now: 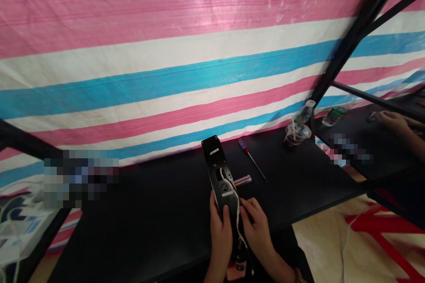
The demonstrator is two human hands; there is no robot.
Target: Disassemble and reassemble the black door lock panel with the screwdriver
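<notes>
A long black panel [215, 166], which looks like the body of an electronic door lock, is held tilted over the front of the black table. Its back faces up, with a round part, small labels and a white cable [237, 205] running down its length. My left hand [222, 227] is closed around its left edge, thumb lying on the back. On the other side, the fingers of my right hand [257, 225] are curled and press against the right edge by the cable; their tips are partly hidden. Just beyond lie a small pinkish packet [243, 180] and a screwdriver [252, 159].
On the black table [149, 212], a plastic cup with a straw [298, 134] and a clear bottle [306, 112] stand at the back right. Dark frame posts [352, 48] rise beside a striped sheet [166, 70]. Another person's hand [393, 123] is over the neighbouring table.
</notes>
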